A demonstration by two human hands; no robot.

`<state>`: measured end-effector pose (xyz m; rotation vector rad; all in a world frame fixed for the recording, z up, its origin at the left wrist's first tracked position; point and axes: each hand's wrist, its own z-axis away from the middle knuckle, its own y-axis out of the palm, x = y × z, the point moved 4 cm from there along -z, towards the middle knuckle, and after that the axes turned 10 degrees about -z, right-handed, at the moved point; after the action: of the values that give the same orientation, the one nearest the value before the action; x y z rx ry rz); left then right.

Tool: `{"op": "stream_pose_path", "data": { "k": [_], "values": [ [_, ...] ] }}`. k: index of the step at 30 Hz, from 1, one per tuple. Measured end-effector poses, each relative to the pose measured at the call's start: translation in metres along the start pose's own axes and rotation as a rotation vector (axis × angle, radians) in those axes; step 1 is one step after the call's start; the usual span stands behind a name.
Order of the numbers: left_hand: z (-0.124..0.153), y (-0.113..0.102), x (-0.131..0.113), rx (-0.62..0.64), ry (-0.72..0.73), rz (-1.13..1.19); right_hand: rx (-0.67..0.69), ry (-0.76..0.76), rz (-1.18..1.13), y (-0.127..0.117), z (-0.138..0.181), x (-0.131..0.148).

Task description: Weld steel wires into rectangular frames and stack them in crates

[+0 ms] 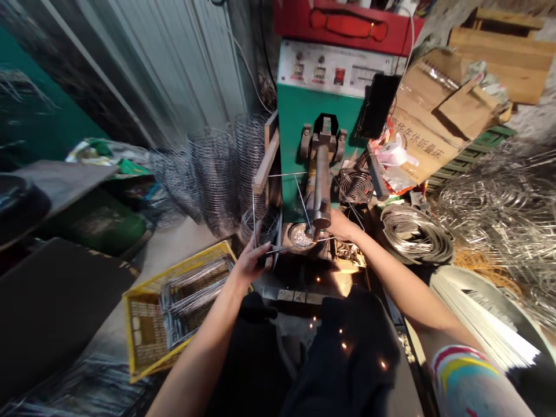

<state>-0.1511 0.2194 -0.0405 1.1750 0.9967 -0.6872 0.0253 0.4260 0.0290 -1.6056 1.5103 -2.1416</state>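
Observation:
A thin metal wire frame with bent sides is held across the front of a green spot welder. My left hand is closed on its near left corner, thumb on top. My right hand is closed at the frame's right side, close beside the welder's thick cylindrical electrode arm; its fingertips are partly hidden behind that arm. Under the electrode tip sits a small round dish of bright metal bits. Orange sparks fall over my dark-clothed legs.
A yellow crate of bent wire pieces stands at left, with stacked wire baskets behind it. Wire coils, a pan of straight rods and tangled wire rings lie at right. Cardboard leans beyond.

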Motion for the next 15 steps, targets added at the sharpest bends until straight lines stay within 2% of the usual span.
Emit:
{"op": "stream_pose_path", "data": {
  "k": [3, 5, 7, 9, 12, 15],
  "values": [
    [0.0, 0.001, 0.0, 0.004, -0.005, 0.032, -0.308, 0.056, 0.163, -0.034, 0.02, -0.022],
    [-0.001, 0.001, 0.001, 0.016, 0.002, 0.037, -0.432, 0.167, 0.169, -0.05, 0.035, -0.045],
    [-0.001, 0.002, 0.001, 0.021, 0.022, 0.043, -0.421, 0.266, 0.089, -0.056, 0.044, -0.066],
    [-0.001, 0.002, 0.001, 0.019, 0.044, 0.067, -0.399, 0.288, 0.013, -0.055, 0.05, -0.078],
    [0.002, 0.001, 0.003, 0.017, 0.056, 0.09, -0.43, 0.261, -0.077, -0.05, 0.059, -0.077],
    [0.015, -0.004, 0.007, 0.015, 0.042, 0.062, -0.407, 0.234, -0.19, -0.041, 0.074, -0.066]
  ]
}}
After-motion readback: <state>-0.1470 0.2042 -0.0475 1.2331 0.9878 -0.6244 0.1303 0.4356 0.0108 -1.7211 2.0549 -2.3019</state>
